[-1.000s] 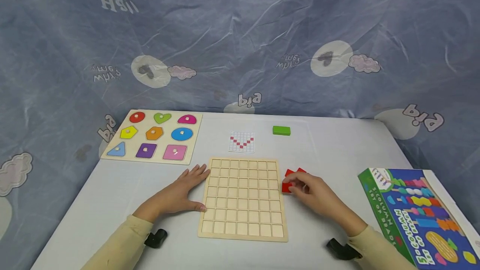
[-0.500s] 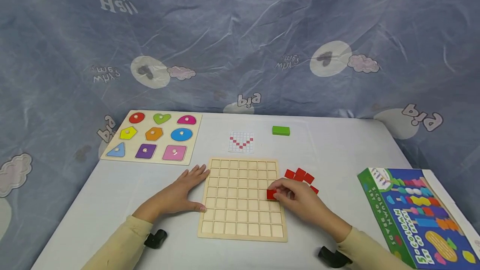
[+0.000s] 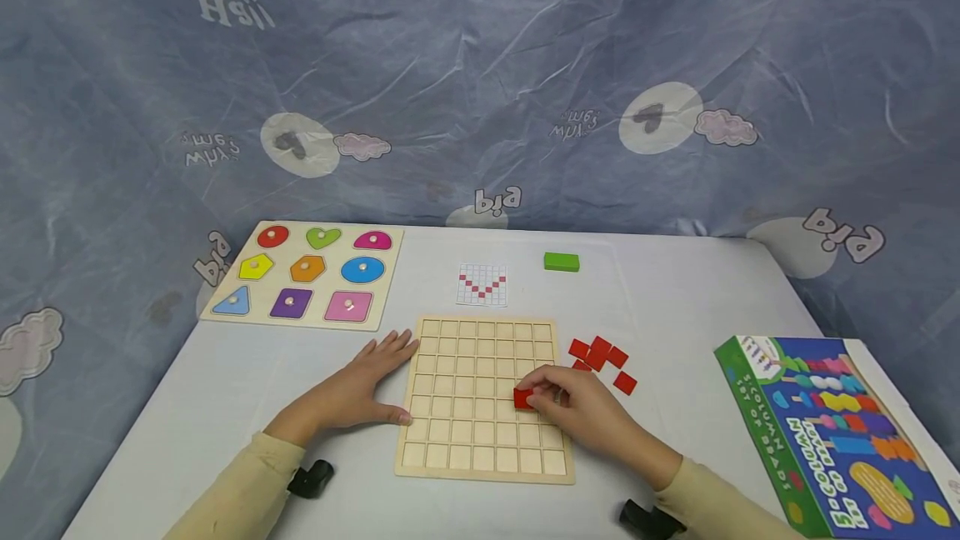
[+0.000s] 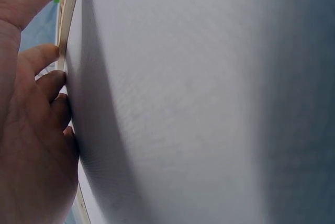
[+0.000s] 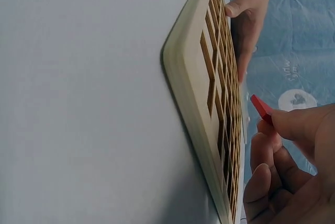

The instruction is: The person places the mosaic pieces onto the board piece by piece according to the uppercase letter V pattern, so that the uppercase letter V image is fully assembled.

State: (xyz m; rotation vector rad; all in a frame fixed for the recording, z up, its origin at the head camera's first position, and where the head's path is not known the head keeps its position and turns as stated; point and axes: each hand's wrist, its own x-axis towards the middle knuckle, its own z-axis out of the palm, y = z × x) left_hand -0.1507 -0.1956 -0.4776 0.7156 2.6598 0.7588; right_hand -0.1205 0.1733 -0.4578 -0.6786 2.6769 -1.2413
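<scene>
My right hand point(image 3: 573, 407) pinches a red square tile point(image 3: 522, 399) between thumb and fingertips, over the right part of a wooden grid board point(image 3: 474, 411). In the right wrist view the tile point(image 5: 261, 109) is tilted and held above the board's compartments, apart from them. My left hand point(image 3: 360, 386) lies with spread, straight fingers against the board's left edge, the thumb lower down and the fingertips higher up. Several loose red tiles point(image 3: 599, 352) lie on the table just right of the board, some partly hidden behind my right hand.
Behind the board lies a small card point(image 3: 482, 285) with a red V pattern on a grid. A green block point(image 3: 562, 262) sits at the back. A shape puzzle board point(image 3: 303, 273) is at the back left, and a colourful box point(image 3: 847, 440) stands at the right.
My right hand has drawn a red tile from the loose tiles leftward over the board, uncovering more of the pile. My left hand stays in place at the board's edge.
</scene>
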